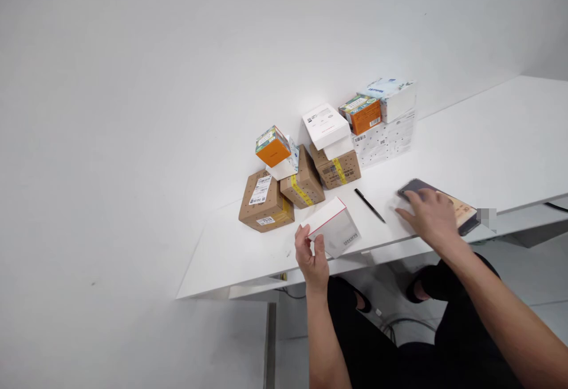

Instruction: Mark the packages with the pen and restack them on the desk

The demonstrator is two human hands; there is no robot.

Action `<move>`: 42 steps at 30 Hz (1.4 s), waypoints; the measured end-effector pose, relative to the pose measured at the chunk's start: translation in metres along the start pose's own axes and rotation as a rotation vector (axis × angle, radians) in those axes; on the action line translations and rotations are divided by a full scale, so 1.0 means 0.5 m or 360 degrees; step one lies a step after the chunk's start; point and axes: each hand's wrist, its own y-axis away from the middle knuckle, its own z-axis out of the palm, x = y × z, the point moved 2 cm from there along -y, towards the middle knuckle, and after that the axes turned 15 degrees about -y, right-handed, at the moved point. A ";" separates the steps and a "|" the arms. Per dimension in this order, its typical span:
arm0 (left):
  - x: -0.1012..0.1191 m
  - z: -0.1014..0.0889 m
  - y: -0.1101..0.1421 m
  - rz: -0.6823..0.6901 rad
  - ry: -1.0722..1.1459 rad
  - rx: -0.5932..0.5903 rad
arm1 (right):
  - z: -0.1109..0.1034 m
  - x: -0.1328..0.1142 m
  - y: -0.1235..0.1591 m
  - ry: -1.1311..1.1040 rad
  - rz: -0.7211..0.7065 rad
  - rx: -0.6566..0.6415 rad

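Note:
My left hand [313,259] is closed round the near left end of a white box [336,232] with a red edge, its thumb on the side facing me. That box sits tilted in view at the table's front edge. My right hand [432,214] is over a dark, flat device like a large phone or small tablet [468,216], thumb and forefinger apart; whether the fingertips touch it I cannot tell. Part of a pale orange screen shows beside the wrist. Between the two hands lies a black pen [370,205].
Along the wall, brown cartons [266,205] carry smaller boxes, including an orange box [274,151] and a flat white box [326,127]. Further right, a large dotted white box [384,140] bears a second orange box [366,118] and a pale blue box [393,96]. Cables [399,322] lie on the floor.

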 end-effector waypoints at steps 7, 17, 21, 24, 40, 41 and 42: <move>0.000 0.006 0.000 0.0025 0.0033 0.0046 | 0.004 0.106 -0.008 -0.0065 0.0225 -0.0038; -0.001 0.003 0.007 -0.0027 -0.0028 -0.0005 | -0.013 0.095 -0.006 -0.0256 0.0227 -0.0031; 0.001 -0.001 0.006 -0.0037 -0.0022 -0.0012 | -0.048 0.084 0.014 -0.1087 0.0523 -0.0039; 0.007 -0.008 0.001 -0.0022 -0.0022 -0.0102 | -0.071 0.056 0.043 -0.2104 0.0818 -0.0080; 0.037 -0.013 -0.018 0.0056 -0.0150 -0.0361 | -0.089 -0.182 0.221 -0.3829 0.1411 -0.1649; 0.038 -0.014 -0.018 0.0073 -0.0191 -0.0380 | -0.088 -0.189 0.226 -0.3848 0.1396 -0.1711; 0.038 -0.015 -0.018 0.0096 -0.0216 -0.0394 | -0.088 -0.196 0.229 -0.3864 0.1374 -0.1752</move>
